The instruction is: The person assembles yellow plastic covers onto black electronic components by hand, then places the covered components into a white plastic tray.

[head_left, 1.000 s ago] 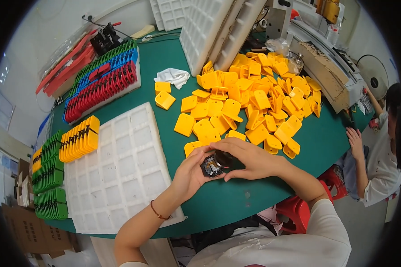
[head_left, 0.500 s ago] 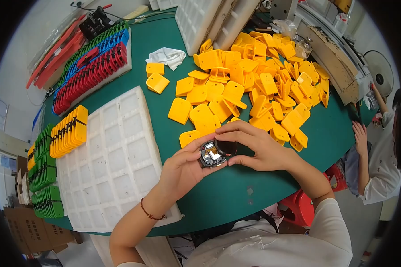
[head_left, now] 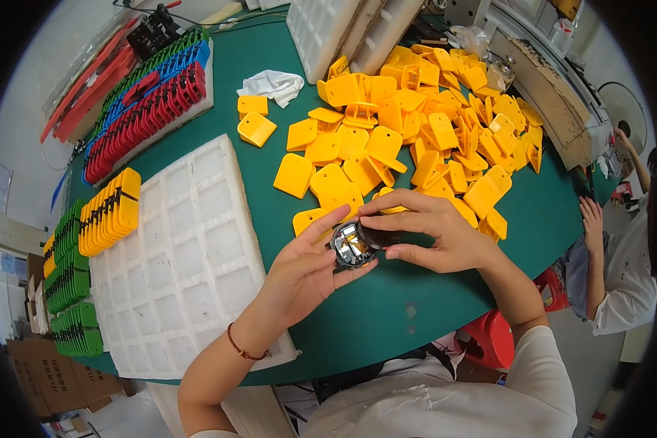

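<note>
An opened round watch case (head_left: 351, 247), dark-rimmed with silver and gold electronics showing inside, is held between the thumb and fingers of my left hand (head_left: 293, 283). Against its right side lies a round dark cover (head_left: 381, 236), tilted and partly over the rim. My right hand (head_left: 445, 237) grips that cover between thumb and fingers. Whether a cable joins the two pieces cannot be made out. Several yellow plastic pieces (head_left: 336, 188), angled with a small hole, lie just beyond my fingertips.
A white gridded tray (head_left: 190, 255) stands at left, with yellow clip-like parts (head_left: 111, 212) and green ones (head_left: 67, 281) along its edge. Red, blue and green parts (head_left: 150, 109) line the far left. White panels (head_left: 321, 44) lean at the back. A co-worker's hand (head_left: 593, 223) rests at right.
The dark cover has turned from standing up on edge to lying flatter beside the case. My right hand has shifted slightly right and up; both hands keep their grip.
</note>
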`<action>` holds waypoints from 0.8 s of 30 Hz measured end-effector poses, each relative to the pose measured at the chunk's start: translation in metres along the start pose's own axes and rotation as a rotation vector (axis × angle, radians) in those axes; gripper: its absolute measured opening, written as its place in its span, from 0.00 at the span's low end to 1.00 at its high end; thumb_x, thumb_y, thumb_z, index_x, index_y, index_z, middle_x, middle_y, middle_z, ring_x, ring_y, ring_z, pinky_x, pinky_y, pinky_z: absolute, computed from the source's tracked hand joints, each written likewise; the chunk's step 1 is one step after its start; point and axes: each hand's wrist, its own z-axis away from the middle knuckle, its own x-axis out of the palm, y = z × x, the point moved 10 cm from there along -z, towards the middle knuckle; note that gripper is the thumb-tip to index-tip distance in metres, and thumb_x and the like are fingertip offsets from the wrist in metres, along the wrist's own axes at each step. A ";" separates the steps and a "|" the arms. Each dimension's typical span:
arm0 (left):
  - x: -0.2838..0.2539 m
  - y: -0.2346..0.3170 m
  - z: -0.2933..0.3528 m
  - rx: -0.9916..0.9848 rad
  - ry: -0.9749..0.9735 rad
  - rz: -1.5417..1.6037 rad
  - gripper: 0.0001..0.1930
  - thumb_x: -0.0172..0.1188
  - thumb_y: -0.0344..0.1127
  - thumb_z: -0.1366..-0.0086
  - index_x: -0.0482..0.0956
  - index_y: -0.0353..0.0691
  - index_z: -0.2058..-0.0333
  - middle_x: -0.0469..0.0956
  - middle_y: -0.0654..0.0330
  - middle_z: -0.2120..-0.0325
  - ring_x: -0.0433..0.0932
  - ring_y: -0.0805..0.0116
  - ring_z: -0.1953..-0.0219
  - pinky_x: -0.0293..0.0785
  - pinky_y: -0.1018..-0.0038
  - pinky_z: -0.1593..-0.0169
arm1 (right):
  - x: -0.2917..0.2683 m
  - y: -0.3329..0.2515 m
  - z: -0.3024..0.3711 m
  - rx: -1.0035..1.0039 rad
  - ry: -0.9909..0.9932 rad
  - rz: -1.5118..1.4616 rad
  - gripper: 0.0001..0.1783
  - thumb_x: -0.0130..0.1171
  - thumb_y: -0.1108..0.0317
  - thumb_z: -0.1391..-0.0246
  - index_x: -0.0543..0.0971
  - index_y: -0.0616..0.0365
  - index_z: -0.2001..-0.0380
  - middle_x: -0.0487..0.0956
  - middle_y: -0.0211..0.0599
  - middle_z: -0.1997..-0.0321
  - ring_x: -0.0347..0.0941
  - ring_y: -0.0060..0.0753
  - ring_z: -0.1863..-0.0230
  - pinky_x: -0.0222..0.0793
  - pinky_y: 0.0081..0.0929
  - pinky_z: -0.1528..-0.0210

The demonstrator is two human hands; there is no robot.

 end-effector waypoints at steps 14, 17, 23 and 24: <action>-0.001 -0.006 0.001 -0.006 -0.025 -0.128 0.28 0.47 0.28 0.35 0.50 0.34 0.38 0.57 0.56 0.40 0.61 0.62 0.40 0.61 0.60 0.39 | 0.010 -0.023 0.007 -0.256 0.213 0.196 0.25 0.70 0.63 0.62 0.76 0.62 0.59 0.75 0.47 0.52 0.73 0.46 0.53 0.70 0.35 0.55; -0.001 -0.006 0.002 -0.003 -0.023 -0.197 0.28 0.45 0.28 0.33 0.49 0.34 0.37 0.56 0.57 0.40 0.61 0.64 0.40 0.62 0.62 0.39 | 0.012 -0.027 0.008 -0.303 0.228 0.225 0.24 0.69 0.63 0.62 0.76 0.63 0.61 0.75 0.48 0.52 0.74 0.46 0.53 0.71 0.36 0.55; 0.004 -0.004 0.005 0.050 -0.042 -0.297 0.27 0.45 0.30 0.32 0.48 0.31 0.38 0.54 0.54 0.39 0.60 0.62 0.39 0.64 0.61 0.40 | 0.011 -0.032 0.009 -0.341 0.247 0.241 0.23 0.69 0.64 0.63 0.76 0.64 0.62 0.75 0.49 0.53 0.74 0.48 0.54 0.72 0.36 0.57; 0.004 -0.005 0.005 0.049 -0.042 -0.296 0.27 0.45 0.30 0.32 0.48 0.31 0.38 0.54 0.54 0.39 0.60 0.62 0.39 0.64 0.61 0.40 | 0.011 -0.033 0.010 -0.348 0.251 0.243 0.23 0.69 0.64 0.63 0.76 0.64 0.62 0.75 0.49 0.53 0.74 0.48 0.54 0.72 0.37 0.57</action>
